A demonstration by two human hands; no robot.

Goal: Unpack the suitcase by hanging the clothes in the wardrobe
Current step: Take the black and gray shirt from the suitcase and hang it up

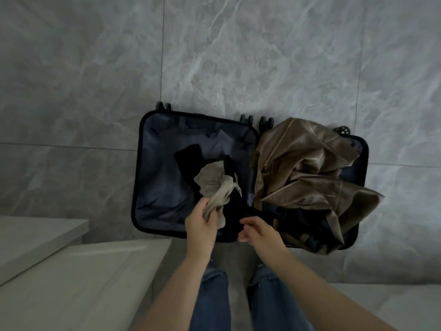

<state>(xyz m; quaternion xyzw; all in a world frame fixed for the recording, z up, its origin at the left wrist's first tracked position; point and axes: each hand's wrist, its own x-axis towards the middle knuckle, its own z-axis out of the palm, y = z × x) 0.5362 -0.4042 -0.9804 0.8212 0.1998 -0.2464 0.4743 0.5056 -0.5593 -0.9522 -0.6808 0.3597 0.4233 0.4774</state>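
Note:
A dark suitcase (140,168) lies open flat on the tiled floor, both halves facing up. My left hand (199,226) grips a crumpled beige garment (214,185) above the blue-lined left half. Black clothing (191,156) lies under it in that half. A brown jacket (305,163) is heaped over the right half and spills past its right edge. My right hand (259,231) hovers at the suitcase's near edge between the two halves, fingers loosely curled and holding nothing. No wardrobe is in view.
Grey marbled floor tiles (238,56) spread out beyond the suitcase. A pale stepped ledge (71,271) stands at the lower left beside my legs in blue jeans (214,302). Suitcase wheels (266,121) stick out at the far edge.

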